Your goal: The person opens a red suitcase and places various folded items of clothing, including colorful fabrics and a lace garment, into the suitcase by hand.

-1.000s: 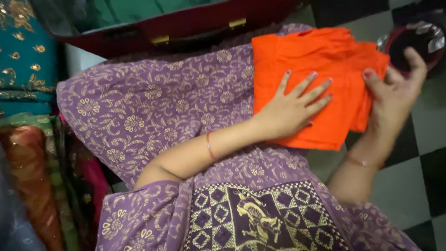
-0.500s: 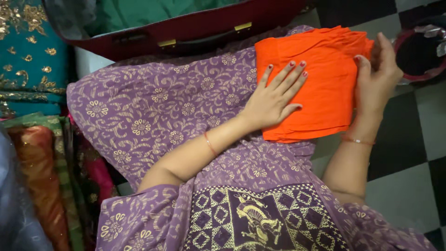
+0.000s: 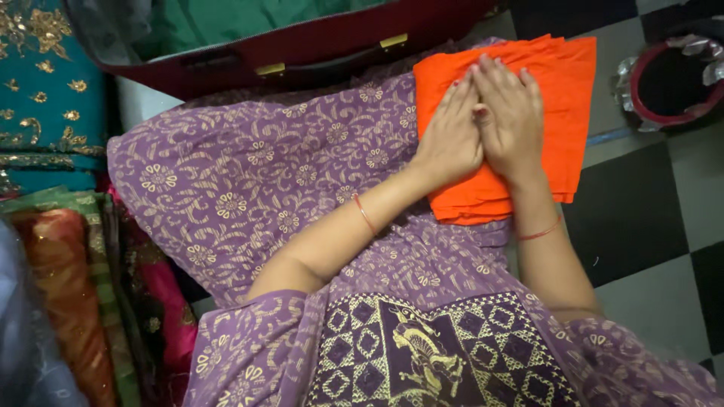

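A folded orange cloth (image 3: 562,90) rests on my lap, over my purple patterned dress (image 3: 249,181). Both hands lie flat on top of the cloth, side by side and touching. My left hand (image 3: 451,128) presses the cloth's left part, fingers together and pointing away from me. My right hand (image 3: 511,113) lies palm down just beside it, over the cloth's middle. Neither hand grips anything. Each wrist carries a thin red bangle.
A dark red suitcase (image 3: 302,49) with brass clasps lies open beyond my lap, green fabric (image 3: 219,19) inside. Folded teal, red and pink embroidered fabrics (image 3: 45,113) are stacked at the left. A round red-rimmed tray (image 3: 675,79) sits on the black-and-white tiled floor (image 3: 648,218) at the right.
My right hand has left the cloth's right edge and come down flat on top beside my left hand. The orange cloth now lies flatter and squarer.
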